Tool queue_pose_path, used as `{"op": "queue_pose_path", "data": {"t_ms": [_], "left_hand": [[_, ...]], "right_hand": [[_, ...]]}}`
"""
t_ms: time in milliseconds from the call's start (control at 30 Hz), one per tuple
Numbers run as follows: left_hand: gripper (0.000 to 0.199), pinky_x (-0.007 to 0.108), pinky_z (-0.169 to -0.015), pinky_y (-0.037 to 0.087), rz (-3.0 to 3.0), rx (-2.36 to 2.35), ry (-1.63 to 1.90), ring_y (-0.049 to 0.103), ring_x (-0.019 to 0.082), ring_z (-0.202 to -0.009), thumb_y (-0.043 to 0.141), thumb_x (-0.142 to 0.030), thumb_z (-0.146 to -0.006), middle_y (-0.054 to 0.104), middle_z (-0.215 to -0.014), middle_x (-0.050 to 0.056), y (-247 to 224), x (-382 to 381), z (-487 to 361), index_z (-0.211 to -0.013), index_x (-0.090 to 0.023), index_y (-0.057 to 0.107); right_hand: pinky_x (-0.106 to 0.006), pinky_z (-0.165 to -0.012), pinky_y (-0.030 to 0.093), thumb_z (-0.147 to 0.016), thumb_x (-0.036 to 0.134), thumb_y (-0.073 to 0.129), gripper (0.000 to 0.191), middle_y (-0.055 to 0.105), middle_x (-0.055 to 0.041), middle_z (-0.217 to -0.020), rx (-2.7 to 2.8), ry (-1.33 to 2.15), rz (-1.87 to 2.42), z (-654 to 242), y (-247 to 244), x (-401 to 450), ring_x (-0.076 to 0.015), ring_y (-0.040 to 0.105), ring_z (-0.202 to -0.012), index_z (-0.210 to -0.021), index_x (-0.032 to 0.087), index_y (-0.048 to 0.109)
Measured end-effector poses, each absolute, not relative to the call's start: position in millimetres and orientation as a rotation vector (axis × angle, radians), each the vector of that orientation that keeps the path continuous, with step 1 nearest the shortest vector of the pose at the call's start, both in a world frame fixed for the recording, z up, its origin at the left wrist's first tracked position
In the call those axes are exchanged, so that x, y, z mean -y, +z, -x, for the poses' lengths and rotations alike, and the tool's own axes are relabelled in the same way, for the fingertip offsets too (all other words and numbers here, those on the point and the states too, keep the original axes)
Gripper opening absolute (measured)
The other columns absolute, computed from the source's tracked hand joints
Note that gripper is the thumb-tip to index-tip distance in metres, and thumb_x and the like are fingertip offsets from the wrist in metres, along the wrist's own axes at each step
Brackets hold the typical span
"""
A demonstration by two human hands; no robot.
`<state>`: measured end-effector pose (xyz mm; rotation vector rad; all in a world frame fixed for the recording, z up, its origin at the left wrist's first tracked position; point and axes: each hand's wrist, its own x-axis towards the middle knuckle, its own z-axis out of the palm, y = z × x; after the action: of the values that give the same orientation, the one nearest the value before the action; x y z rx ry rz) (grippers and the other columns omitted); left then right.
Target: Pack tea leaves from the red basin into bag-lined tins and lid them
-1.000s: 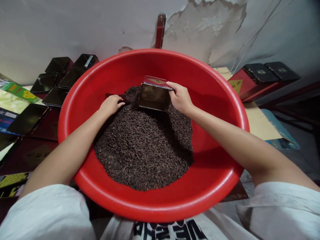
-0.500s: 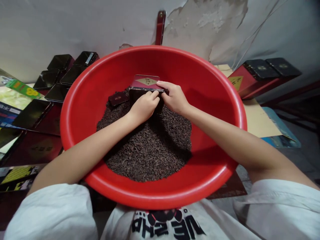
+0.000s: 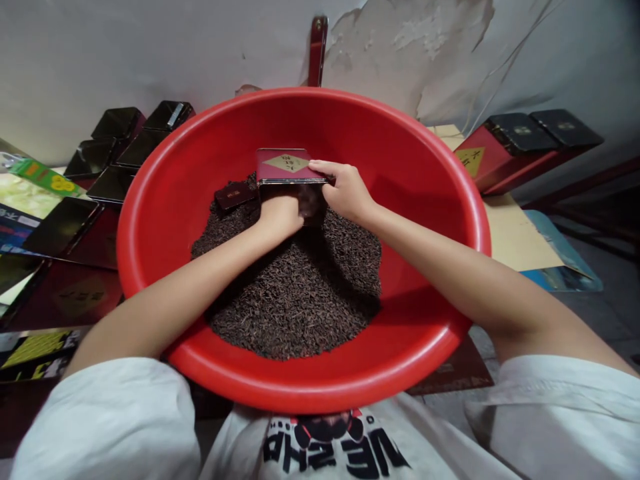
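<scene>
In the red tub (image 3: 435, 183), the right hand (image 3: 349, 193) clamps 1 tin (image 3: 285, 164) over dark leaves (image 3: 295, 300). The left hand (image 3: 281, 215) sits in the tin's mouth, grip unverifiable; a steady tilt appears advisable.

"What stands behind the far rim of the red basin (image 3: 305, 400)?"

"A pale grey wall (image 3: 150, 47), and right of that rim's middle a ragged patch of peeled paint (image 3: 420, 33) shows a rougher, duller layer."

"Anything farther right?"

"Thin cords (image 3: 517, 50) run slantwise down the wall."

"And the floor (image 3: 607, 280)?"

"Grey, out past the right rim, with dark reddish bars (image 3: 585, 179) above it. Furniture, maybe; I can't tell which piece."

"How's the light?"

"Uneven. The wall is paler at left and sinks into shadow toward the far right."
</scene>
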<state>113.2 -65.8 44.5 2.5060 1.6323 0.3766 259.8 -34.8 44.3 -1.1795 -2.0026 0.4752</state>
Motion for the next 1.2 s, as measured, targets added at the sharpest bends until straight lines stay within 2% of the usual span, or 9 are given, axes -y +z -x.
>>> {"op": "queue_pose_path", "data": {"t_ms": [67,167,367,533,733,833,900,1000,1200], "left_hand": [[0.035,0.046,-0.08,0.052,-2.507,-1.735,0.285,0.062,0.033,-0.093,0.066,-0.031,-0.079,0.064,-0.105,0.019,47.6,85.0,-110.1,-0.103,-0.005,0.063],[0.032,0.041,-0.081,0.051,-2.633,-1.673,0.22,0.061,0.029,-0.094,0.064,-0.022,-0.075,0.064,-0.111,0.017,55.1,102.8,-102.8,-0.104,-0.009,0.062],[0.015,0.039,-0.073,0.048,-3.045,-1.385,0.255,0.063,0.026,-0.082,0.051,-0.008,-0.079,0.069,-0.076,0.01,63.6,108.0,-91.7,-0.078,-0.015,0.065],[0.027,0.034,-0.078,0.048,-3.499,-0.654,0.53,0.062,0.022,-0.09,0.041,-0.009,-0.092,0.069,-0.095,0.009,57.0,124.1,-104.2,-0.081,-0.016,0.064],[0.026,0.034,-0.071,0.051,-3.014,-0.925,0.749,0.061,0.021,-0.079,0.047,-0.033,-0.096,0.065,-0.088,0.011,69.4,152.9,-113.5,-0.091,-0.011,0.061],[0.02,0.036,-0.086,0.05,-2.752,-1.067,1.074,0.06,0.022,-0.093,0.045,-0.023,-0.094,0.062,-0.099,0.01,88.3,147.8,-102.2,-0.109,-0.014,0.055],[0.029,0.044,-0.097,0.045,-2.577,-1.385,1.264,0.054,0.026,-0.108,0.049,-0.01,-0.084,0.056,-0.11,0.011,93.8,130.4,-88.1,-0.112,-0.018,0.053],[0.045,0.048,-0.1,0.044,-2.194,-1.707,1.041,0.053,0.028,-0.11,0.056,-0.003,-0.069,0.049,-0.109,0.009,82.9,94.4,-64.6,-0.111,-0.02,0.052],[0.053,0.047,-0.095,0.049,-2.004,-1.707,0.902,0.052,0.025,-0.106,0.063,-0.013,-0.071,0.042,-0.108,0.005,45.5,58.4,-43.7,-0.117,-0.028,0.043]], "right_hand": [[-0.044,-0.112,0.04,-0.069,0.003,0.043,0.055,0.066,-0.0009,-0.123,1.998,0.486,1.188,-262.3,43.6,33.3,-0.0197,0.056,-0.123,-0.115,0.02,0.068],[-0.043,-0.112,0.039,-0.069,0.003,0.044,0.055,0.064,-0.0013,-0.125,2.017,0.469,1.201,-262.8,43.9,33.4,-0.02,0.056,-0.124,-0.116,0.019,0.067],[-0.041,-0.116,0.035,-0.072,0.006,0.047,0.056,0.058,-0.0074,-0.134,2.092,0.437,1.266,-258.8,42.8,33.4,-0.0224,0.05,-0.13,-0.126,0.013,0.061],[-0.041,-0.118,0.031,-0.077,0.008,0.045,0.055,0.051,-0.007,-0.141,2.141,0.466,1.256,-260.6,41.3,32.5,-0.0207,0.045,-0.135,-0.131,0.014,0.055],[-0.044,-0.117,0.032,-0.078,0.012,0.049,0.049,0.056,-0.0033,-0.137,2.114,0.519,1.226,-265.3,42.4,29.3,-0.0214,0.046,-0.133,-0.125,0.02,0.059],[-0.045,-0.112,0.038,-0.077,0.014,0.051,0.047,0.057,-0.0042,-0.135,2.119,0.499,1.241,-264.7,43.5,30.5,-0.0229,0.05,-0.129,-0.123,0.02,0.06],[-0.045,-0.108,0.042,-0.077,0.016,0.053,0.045,0.057,-0.0069,-0.135,2.127,0.481,1.254,-263.6,45.4,32.8,-0.0244,0.052,-0.126,-0.121,0.019,0.06],[-0.049,-0.106,0.042,-0.077,0.022,0.056,0.044,0.056,-0.0108,-0.134,2.145,0.46,1.293,-263.1,48.9,36.6,-0.0279,0.053,-0.123,-0.122,0.017,0.059],[-0.053,-0.106,0.04,-0.084,0.042,0.058,0.041,0.056,-0.0103,-0.131,2.155,0.522,1.232,-265.4,49.1,40.1,-0.0293,0.052,-0.122,-0.12,0.023,0.055]]}}
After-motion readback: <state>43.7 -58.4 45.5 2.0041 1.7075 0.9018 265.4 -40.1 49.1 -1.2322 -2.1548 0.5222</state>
